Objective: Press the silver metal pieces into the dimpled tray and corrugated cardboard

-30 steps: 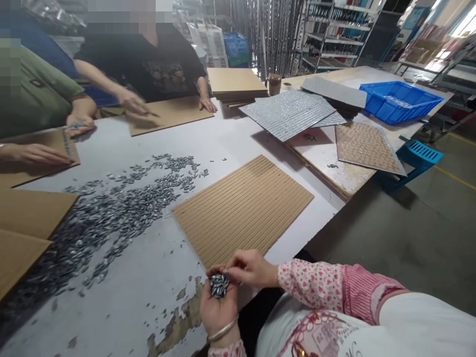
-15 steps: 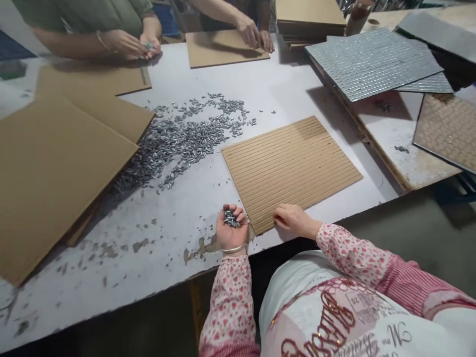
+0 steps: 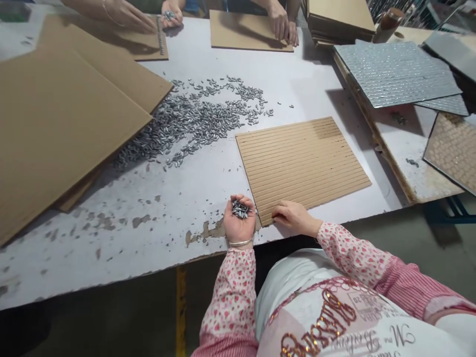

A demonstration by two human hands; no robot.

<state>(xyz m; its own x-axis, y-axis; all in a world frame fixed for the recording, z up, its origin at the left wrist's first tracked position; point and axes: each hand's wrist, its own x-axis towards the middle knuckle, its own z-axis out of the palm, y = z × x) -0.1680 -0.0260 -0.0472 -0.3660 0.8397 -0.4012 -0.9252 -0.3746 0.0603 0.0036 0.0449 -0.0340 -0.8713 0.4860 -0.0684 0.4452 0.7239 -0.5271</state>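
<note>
Palm up, my left hand [image 3: 240,220] is cupped around a small heap of silvery grains [image 3: 241,208], just left of the board's near corner. The grooved brown board [image 3: 303,163] lies on the white table, its grooves running roughly left to right. My right hand [image 3: 292,217] rests at the board's near edge, fingers bent together at the lower left corner; what its fingertips hold, if anything, is too small to make out. A large spread of the same grains [image 3: 193,121] lies beyond my left hand.
Large brown boards [image 3: 74,109] overlap at the left. Across the table, one person's hand [image 3: 173,15] holds grains, and another person's hand [image 3: 279,21] is over a brown board [image 3: 245,32]. Silvery ridged panels [image 3: 397,72] lie on a raised board at the right.
The view has shifted, so the table's contents sit differently in the picture. Across the table at the left, a person's hands have moved apart, one now over a board. My hands keep nearly the same pose.
</note>
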